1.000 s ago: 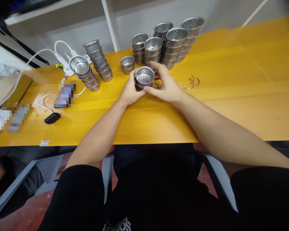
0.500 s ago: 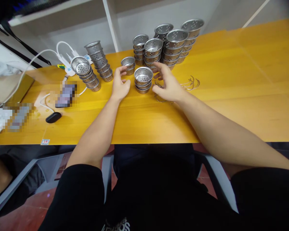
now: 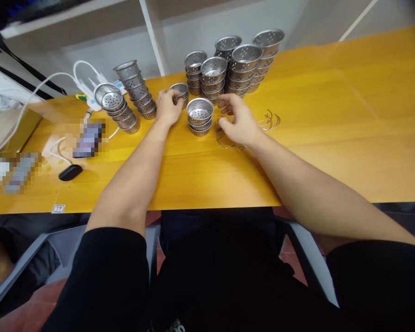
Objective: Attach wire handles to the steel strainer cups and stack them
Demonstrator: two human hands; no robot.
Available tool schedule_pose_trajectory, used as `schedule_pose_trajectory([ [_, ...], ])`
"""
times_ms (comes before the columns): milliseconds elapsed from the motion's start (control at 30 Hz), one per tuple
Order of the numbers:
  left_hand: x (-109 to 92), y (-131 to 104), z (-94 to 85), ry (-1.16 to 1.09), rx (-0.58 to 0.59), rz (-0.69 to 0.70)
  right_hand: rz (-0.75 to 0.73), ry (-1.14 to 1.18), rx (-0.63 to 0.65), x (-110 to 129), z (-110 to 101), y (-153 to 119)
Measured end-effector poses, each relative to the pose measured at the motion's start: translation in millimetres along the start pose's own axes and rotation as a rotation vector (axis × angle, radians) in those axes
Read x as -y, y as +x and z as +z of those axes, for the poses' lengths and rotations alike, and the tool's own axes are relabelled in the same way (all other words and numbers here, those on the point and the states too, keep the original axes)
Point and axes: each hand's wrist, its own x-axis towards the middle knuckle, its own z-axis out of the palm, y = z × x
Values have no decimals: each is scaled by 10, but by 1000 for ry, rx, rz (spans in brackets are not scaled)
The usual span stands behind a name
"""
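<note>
My left hand (image 3: pixel 168 109) is at a short stack of perforated metal cups (image 3: pixel 180 87), its thumb in front and its fingers curled against the left side. Part of that stack is hidden behind the hand. Just right of it, nearer to me, stands another short stack of perforated cups (image 3: pixel 200 113), between my two hands. My right hand (image 3: pixel 240 121) is open to the right of this stack, thumb and fingers apart, with nothing held. Several thin curved metal wires (image 3: pixel 271 122) lie under and beyond my right hand.
Taller stacks of perforated cups (image 3: pixel 244 69) stand at the back centre. Two leaning stacks (image 3: pixel 137 90) are on the left. A phone (image 3: pixel 89 139), a black oval case (image 3: pixel 70 172) and white cables (image 3: pixel 57 76) lie farther left. The yellow table (image 3: pixel 207 184) ends before my lap.
My left hand has moved to the left and back, onto the short cup stack. My right hand stays open beside the front stack. The whole view has shifted slightly.
</note>
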Motion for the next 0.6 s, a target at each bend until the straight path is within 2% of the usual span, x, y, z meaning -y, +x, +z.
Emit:
schedule_pose_trajectory([
  [133, -119, -83, -87, 6, -13, 3, -17, 20, 13, 19, 12, 2],
  [300, -161, -192, -87, 11, -112, -53, -17, 75, 11, 49, 39, -4],
  [433, -93, -185, -30, -34, -134, 12, 20, 81, 26, 93, 37, -15],
  [600, 101, -17, 41, -128, -82, 28, 38, 72, 63, 139, 26, -18],
])
